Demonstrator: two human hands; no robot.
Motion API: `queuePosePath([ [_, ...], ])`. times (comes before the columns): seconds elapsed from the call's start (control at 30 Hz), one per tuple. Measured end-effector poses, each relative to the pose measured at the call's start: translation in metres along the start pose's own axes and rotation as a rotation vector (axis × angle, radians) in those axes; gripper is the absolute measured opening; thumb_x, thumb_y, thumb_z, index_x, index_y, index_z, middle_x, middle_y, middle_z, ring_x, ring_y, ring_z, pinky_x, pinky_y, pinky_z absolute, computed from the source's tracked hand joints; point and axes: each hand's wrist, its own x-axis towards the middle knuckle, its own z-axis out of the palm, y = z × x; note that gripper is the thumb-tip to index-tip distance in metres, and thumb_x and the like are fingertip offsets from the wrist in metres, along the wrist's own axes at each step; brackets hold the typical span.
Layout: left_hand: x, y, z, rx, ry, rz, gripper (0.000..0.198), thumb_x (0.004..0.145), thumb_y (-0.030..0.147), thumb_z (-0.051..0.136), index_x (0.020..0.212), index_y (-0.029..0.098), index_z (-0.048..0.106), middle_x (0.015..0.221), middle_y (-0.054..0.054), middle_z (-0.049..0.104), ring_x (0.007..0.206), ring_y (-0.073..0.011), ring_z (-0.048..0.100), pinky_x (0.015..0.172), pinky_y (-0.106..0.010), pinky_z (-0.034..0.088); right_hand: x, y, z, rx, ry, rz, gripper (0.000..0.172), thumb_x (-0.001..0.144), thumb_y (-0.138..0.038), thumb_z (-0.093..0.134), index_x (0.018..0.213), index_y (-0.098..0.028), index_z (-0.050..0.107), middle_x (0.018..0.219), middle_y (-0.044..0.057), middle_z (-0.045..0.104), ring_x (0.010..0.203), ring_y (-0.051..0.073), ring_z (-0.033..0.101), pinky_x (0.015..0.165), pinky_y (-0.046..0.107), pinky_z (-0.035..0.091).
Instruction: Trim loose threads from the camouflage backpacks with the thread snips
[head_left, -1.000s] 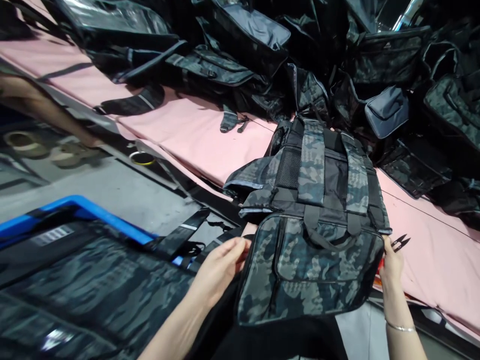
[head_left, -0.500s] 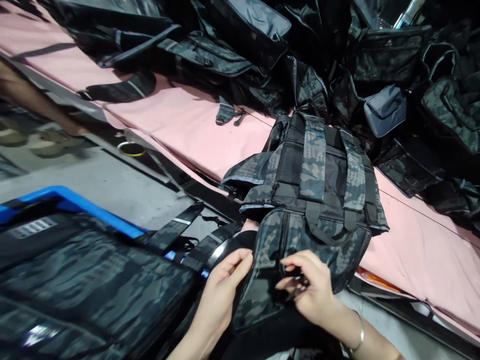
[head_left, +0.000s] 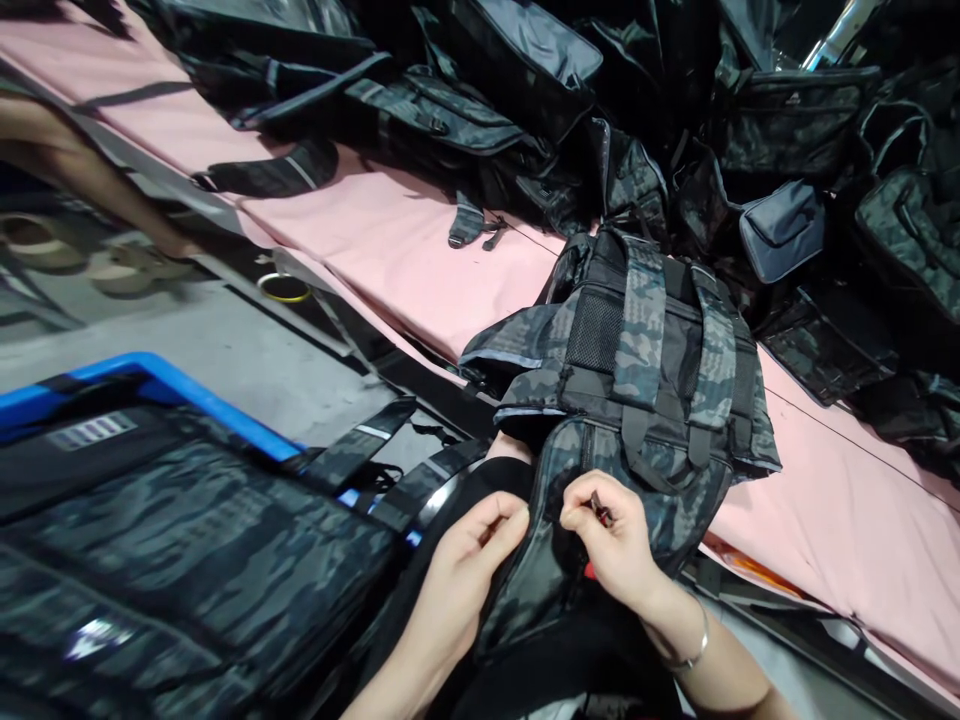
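Note:
A dark camouflage backpack (head_left: 643, 345) lies with its straps up, partly on the pink-covered table and partly over my lap. Its near panel has a zipper seam and a carry handle. My left hand (head_left: 480, 545) is closed in a pinch at the left edge of that panel. Thumb and forefinger of my right hand (head_left: 611, 530) are pressed together just above the panel, near the seam. A small dark tool (head_left: 601, 508) with a bit of red sticks out of the right fist; its kind is mostly hidden.
At my left, a blue-rimmed container (head_left: 217, 425) holds another camouflage bag (head_left: 172, 560). Many dark bags (head_left: 480, 120) are heaped along the far side of the pink table (head_left: 420, 245). Another person's arm or leg (head_left: 97, 180) shows at the far left.
My right hand has closed from loosely spread fingers into a pinch and risen slightly. The left hand keeps its pinch. The whole view has shifted a little.

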Motion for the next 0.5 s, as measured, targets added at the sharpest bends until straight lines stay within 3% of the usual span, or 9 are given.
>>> queuePosePath([
  [0.13,0.001,-0.001,0.002,-0.046,0.004,-0.043,0.035,0.058,0.047,0.073,0.065,0.017,0.057,0.060,0.002,0.053,0.056,-0.0114,0.045,0.053,-0.022,0.037,-0.003,-0.004,-0.011,0.132,-0.129,0.093,0.019,0.080,-0.028,0.054,0.064,-0.018,0.051,0.063,-0.001,0.052,0.056,0.011,0.047,0.053,0.023,0.038],
  [0.23,0.002,-0.001,0.001,-0.109,-0.005,-0.096,0.034,0.057,0.045,0.075,0.069,0.017,0.061,0.061,0.002,0.056,0.056,-0.0115,0.048,0.054,-0.022,0.039,-0.004,-0.005,-0.022,0.146,-0.243,0.008,0.021,0.083,-0.030,0.053,0.064,-0.019,0.051,0.064,0.000,0.053,0.057,0.012,0.049,0.054,0.024,0.041],
  [0.33,0.003,0.000,0.001,-0.180,-0.036,-0.164,0.035,0.054,0.042,0.078,0.075,0.018,0.064,0.062,0.001,0.061,0.056,-0.0129,0.053,0.057,-0.024,0.043,-0.006,0.000,-0.032,-0.164,-0.061,-0.041,0.007,0.080,-0.026,0.057,0.082,-0.019,0.056,0.076,0.003,0.056,0.070,0.015,0.053,0.065,0.028,0.044],
  [0.43,0.002,0.002,0.002,-0.221,-0.074,-0.224,0.035,0.054,0.039,0.078,0.080,0.017,0.067,0.062,0.000,0.064,0.056,-0.0152,0.057,0.058,-0.026,0.045,-0.009,0.011,-0.036,-0.392,0.026,-0.054,0.025,0.082,-0.021,0.054,0.107,-0.020,0.053,0.091,0.006,0.058,0.081,0.018,0.055,0.073,0.032,0.046],
  [0.5,0.003,0.002,0.003,-0.242,-0.101,-0.254,0.034,0.054,0.036,0.079,0.080,0.016,0.067,0.062,-0.002,0.065,0.055,-0.0156,0.058,0.055,-0.025,0.045,-0.013,0.016,-0.035,-0.445,0.019,-0.104,0.023,0.085,-0.019,0.048,0.107,-0.020,0.054,0.093,0.007,0.059,0.085,0.019,0.056,0.076,0.034,0.047],
])
